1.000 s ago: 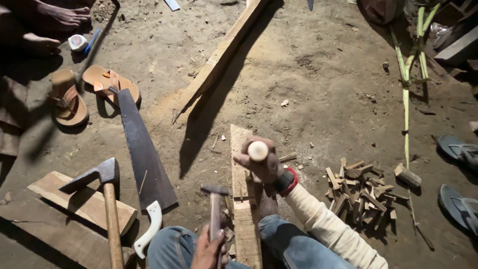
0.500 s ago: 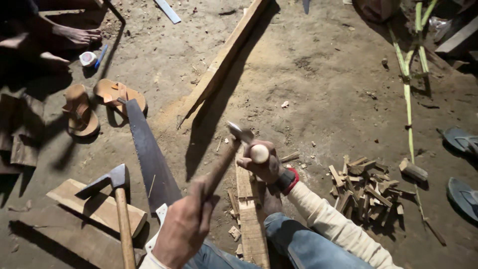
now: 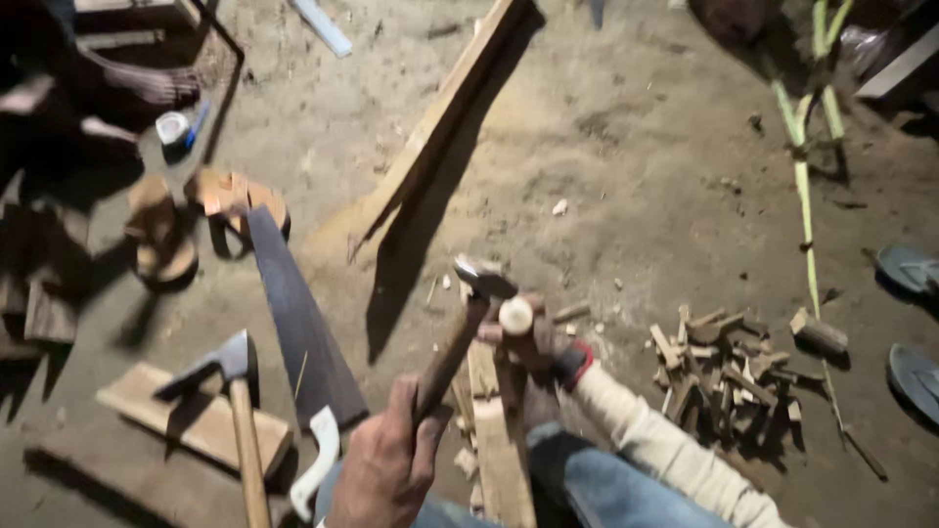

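**A:** I start at the left of the floor: an axe [image 3: 233,364] lies on a flat board [image 3: 196,418], and just beside it a handsaw [image 3: 298,323] with a pale handle rests on the dirt. Neither has shifted over the last second. What do you read as changed?

**B:** The hammer [image 3: 460,337]. A second ago I see its head low, down by the knees. Half a second ago it is lifted, and now the head sits just beside the pale-topped chisel handle [image 3: 515,315], nearly touching it. I judge that a blow is landing or about to land; blur keeps me from saying whether there is contact.

**A:** And the hands?

**B:** My left hand [image 3: 389,460] is closed tight around the lower end of the hammer shaft, low in the view. My right hand [image 3: 538,344] is wrapped around the chisel shank just under its round top, fingers fully curled, in the same place as before.

**A:** Where is the workpiece?

**B:** The upright plank [image 3: 497,420] stands between my knees, directly under the chisel, between the two hands and a little below them. Chips lie at its foot.

**A:** Further right?

**B:** A heap of cut wood offcuts [image 3: 729,367] sits well apart from the right sleeve, and a green stalk [image 3: 804,176] runs along the floor beyond it.
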